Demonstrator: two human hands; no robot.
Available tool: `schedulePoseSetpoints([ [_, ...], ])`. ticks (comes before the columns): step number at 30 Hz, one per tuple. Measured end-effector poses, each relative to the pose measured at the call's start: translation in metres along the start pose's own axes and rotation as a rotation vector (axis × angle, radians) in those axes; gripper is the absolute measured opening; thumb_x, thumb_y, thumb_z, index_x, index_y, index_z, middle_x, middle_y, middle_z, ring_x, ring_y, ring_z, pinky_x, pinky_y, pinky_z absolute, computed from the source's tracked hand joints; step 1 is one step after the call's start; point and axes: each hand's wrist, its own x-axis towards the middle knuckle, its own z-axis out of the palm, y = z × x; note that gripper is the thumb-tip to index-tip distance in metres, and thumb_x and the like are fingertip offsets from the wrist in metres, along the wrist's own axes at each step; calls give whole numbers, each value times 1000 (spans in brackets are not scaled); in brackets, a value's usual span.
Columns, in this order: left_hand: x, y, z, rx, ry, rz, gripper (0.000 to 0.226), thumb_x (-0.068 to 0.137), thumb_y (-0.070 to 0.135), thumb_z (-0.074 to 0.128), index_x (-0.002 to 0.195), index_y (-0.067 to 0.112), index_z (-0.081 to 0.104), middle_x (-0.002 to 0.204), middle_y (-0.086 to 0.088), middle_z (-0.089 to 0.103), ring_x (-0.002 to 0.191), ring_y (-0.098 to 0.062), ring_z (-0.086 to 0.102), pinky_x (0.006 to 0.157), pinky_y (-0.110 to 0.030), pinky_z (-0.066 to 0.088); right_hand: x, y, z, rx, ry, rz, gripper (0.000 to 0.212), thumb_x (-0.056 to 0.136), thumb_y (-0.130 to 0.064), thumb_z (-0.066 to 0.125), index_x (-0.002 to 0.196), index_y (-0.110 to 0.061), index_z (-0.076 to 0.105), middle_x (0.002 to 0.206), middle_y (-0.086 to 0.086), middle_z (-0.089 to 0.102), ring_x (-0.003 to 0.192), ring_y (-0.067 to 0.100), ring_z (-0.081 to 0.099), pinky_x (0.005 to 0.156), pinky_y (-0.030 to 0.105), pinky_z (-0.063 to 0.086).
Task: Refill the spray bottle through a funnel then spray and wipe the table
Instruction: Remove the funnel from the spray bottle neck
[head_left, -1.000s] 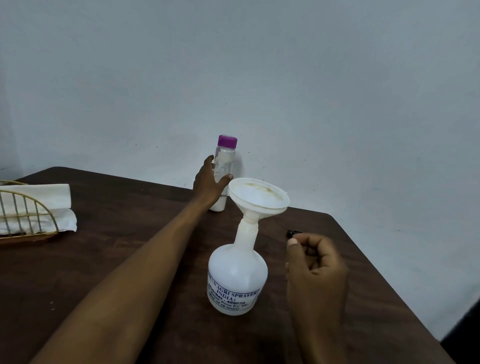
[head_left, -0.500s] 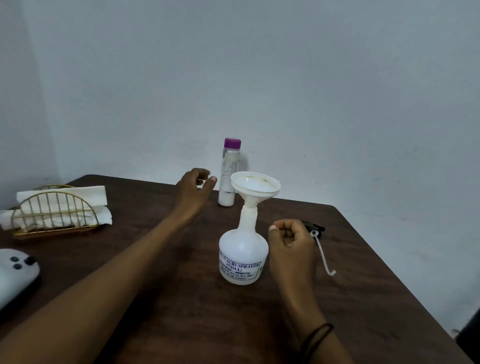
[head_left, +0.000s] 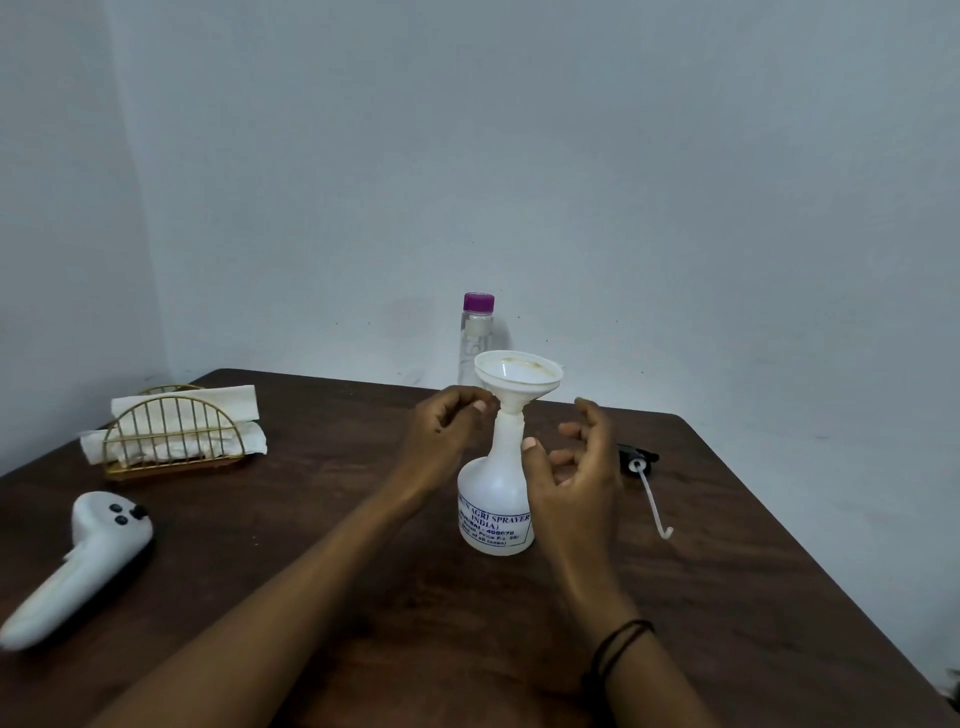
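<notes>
I am looking down on a dark brown wood-grain table (head_left: 322, 582) pushed into a corner of plain pale grey walls (head_left: 571, 182), with the wall corner running up at about 11 o'clock.

The white spray bottle (head_left: 493, 499) stands upright near the middle of the table, its printed label facing me, and a white funnel (head_left: 519, 376) sits in its neck, upright and a little stained inside. Behind it, at 12 o'clock against the wall, stands a clear bottle with a purple cap (head_left: 477, 332).

My left hand (head_left: 447, 436) is just at 9 o'clock of the bottle neck, fingers curled loosely with nothing held; whether the fingertips touch the funnel stem I cannot tell. My right hand (head_left: 576, 467) is at 3 o'clock of the bottle, spread wide and empty, thumb close to the bottle's shoulder.

The black sprayer head with its white dip tube (head_left: 644, 478) lies flat on the table at 3 o'clock, beyond the right hand. At 9 o'clock a gold wire holder (head_left: 171, 441) carries white paper napkins (head_left: 187, 402). A white handheld controller (head_left: 83, 561) lies at 8 o'clock.
</notes>
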Motion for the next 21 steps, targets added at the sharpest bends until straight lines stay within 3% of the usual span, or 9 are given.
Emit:
schedulePoseSetpoints([
  [4, -5, 1, 5, -70, -121, 18, 26, 87, 13, 58, 110, 5, 67, 99, -11, 70, 79, -3, 66, 67, -20, 55, 8, -10, -3, 22, -23, -54, 66, 88, -25, 70, 143, -35, 36, 132, -2, 50, 104, 14, 58, 75, 21, 49],
  [7, -7, 1, 9, 22, -178, 76, 31, 85, 16, 67, 116, 12, 67, 104, -1, 74, 94, -7, 71, 82, -28, 59, 15, -15, -4, -37, -54, -134, 65, 90, -27, 67, 146, -35, 35, 141, 1, 46, 114, 16, 55, 86, 32, 55],
  [9, -8, 1, 11, 88, -190, 101, 27, 88, 15, 71, 114, 23, 67, 100, 9, 75, 96, -6, 71, 87, -34, 59, 20, -15, -3, -108, -80, -208, 58, 91, -32, 62, 144, -34, 39, 140, 1, 48, 119, 19, 55, 91, 44, 56],
  [12, -7, 1, 12, 130, -179, 110, 24, 88, 22, 72, 106, 37, 66, 95, 19, 75, 92, -4, 71, 87, -42, 59, 28, -11, -3, -154, -157, -273, 45, 91, -33, 57, 135, -30, 48, 132, 1, 54, 112, 23, 62, 86, 48, 57],
  [15, -5, 0, 12, 135, -162, 114, 25, 84, 28, 73, 106, 36, 68, 99, 16, 76, 95, -7, 71, 88, -44, 58, 38, -11, -6, -155, -209, -294, 32, 92, -28, 59, 123, -26, 53, 122, 2, 61, 103, 23, 67, 81, 46, 59],
  [21, -3, -5, 12, 135, -133, 104, 32, 84, 21, 78, 112, 34, 68, 104, 10, 76, 98, -10, 71, 90, -46, 57, 54, -20, -17, -191, -206, -336, 23, 91, -25, 65, 113, -19, 59, 110, 0, 65, 101, 17, 64, 77, 42, 59],
])
